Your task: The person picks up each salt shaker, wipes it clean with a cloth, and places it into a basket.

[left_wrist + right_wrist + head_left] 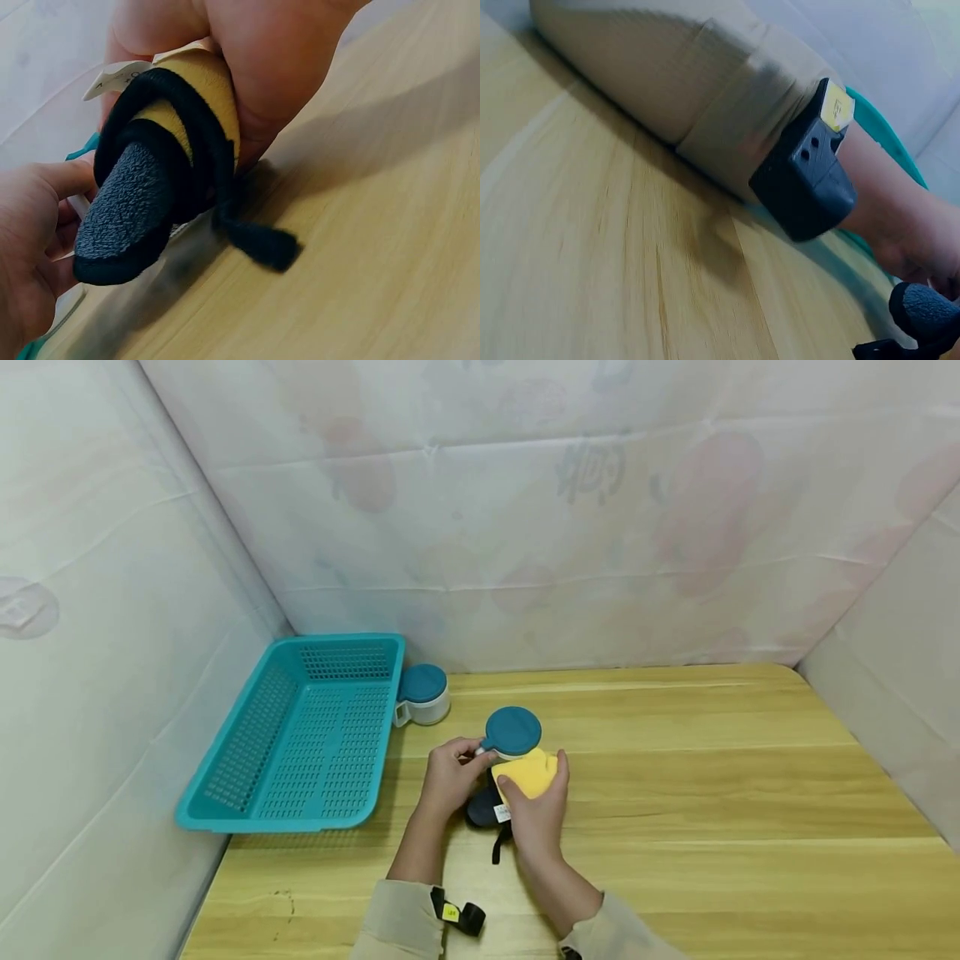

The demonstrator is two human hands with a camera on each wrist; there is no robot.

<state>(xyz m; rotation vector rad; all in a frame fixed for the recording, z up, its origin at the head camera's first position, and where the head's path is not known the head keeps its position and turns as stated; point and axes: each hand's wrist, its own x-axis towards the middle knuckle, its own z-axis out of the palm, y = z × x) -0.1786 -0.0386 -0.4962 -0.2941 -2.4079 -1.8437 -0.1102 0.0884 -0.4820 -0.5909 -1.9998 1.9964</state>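
A jar with a blue lid point(513, 730) stands in front of me on the table. My left hand point(452, 777) pinches its handle on the left side, thumb and fingers close to the lid's tab. In my right hand point(542, 814) is a folded cleaning cloth point(527, 772), yellow on one face and dark grey on the other. It lies against the near side of the jar, hiding much of the body. The left wrist view shows the cloth's fuzzy grey end point(124, 214), black edging and a white tag point(116, 79). A black strip dangles from it.
A teal plastic basket point(384, 760) stands at the left of the wooden table point(712, 810). Beside its right wall is a second blue-lidded jar point(424, 693) with a white handle. White printed fabric point(487, 527) walls the back and sides.
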